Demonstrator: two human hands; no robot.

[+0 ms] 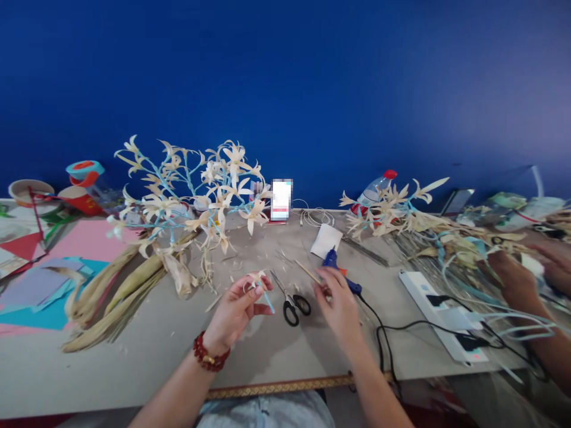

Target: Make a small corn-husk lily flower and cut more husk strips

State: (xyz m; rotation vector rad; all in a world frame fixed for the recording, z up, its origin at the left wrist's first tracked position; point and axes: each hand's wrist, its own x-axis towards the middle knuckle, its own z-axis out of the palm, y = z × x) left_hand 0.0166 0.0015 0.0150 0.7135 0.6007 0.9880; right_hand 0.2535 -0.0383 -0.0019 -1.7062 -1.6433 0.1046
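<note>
My left hand (241,306) pinches a small pale husk flower (256,279) by its short blue-wrapped stem (269,302). Over the table's middle, my right hand (339,303) has its fingers closed around the lower end of a thin wooden stick (306,271), whose tip points up and left. Black-handled scissors (292,306) lie between the two hands, blades pointing away from me. Just behind my right hand is a blue glue gun (331,257), partly covered by the fingers. Its nozzle end lies by a white pad (326,241).
Large husk-flower branches (191,172) stand at left behind dried husks (120,291) and coloured paper (96,238). A phone (281,199) leans at the back. At right are a bottle (377,187), more flowers (392,208), a power strip (439,315) with cables, and another person's hands (513,279).
</note>
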